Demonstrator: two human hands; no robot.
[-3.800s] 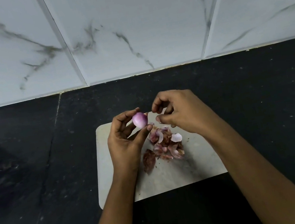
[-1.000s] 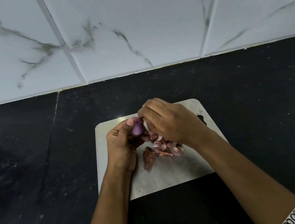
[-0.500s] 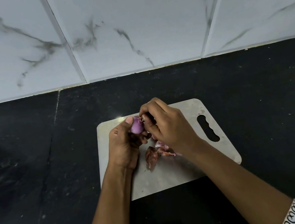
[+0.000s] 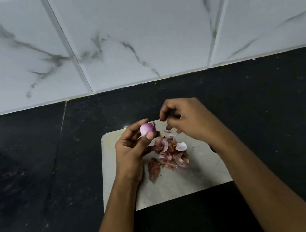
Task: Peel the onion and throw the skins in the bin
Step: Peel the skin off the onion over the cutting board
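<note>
Looking down past the two forearms, I meet first the near edge of the cutting board (image 4: pixel 180 186), pale and lying flat on the dark bench (image 4: pixel 49 194). On the middle of the board sits a loose heap of skins (image 4: pixel 171 152), reddish-brown and papery with a few pale pink flakes. One darker piece lies just beside the heap on its near left. I judge these skins feather-light and brittle, so they want gathering in a cupped scoop rather than pinching one by one, and a hasty sweep could scatter them.

Just beyond the heap, the left hand (image 4: pixel 132 153) holds the onion (image 4: pixel 147 128) above the far left part of the board. The thumb is on its near side and the fingers curl round behind, clamped on it. The onion looks small, smooth and glossy pink, mostly peeled, with a dark scrap clinging at its right end. I judge it firm but slippery, best gripped across its round middle so the ends stay free for picking.

The right hand (image 4: pixel 192 123) hovers just beside the onion on its right, not touching it, fingers curled inward. Whether they pinch a shred of skin I cannot tell. Beyond that the bench runs back to the white marbled wall tiles (image 4: pixel 133 28), and I see no bin in view
</note>
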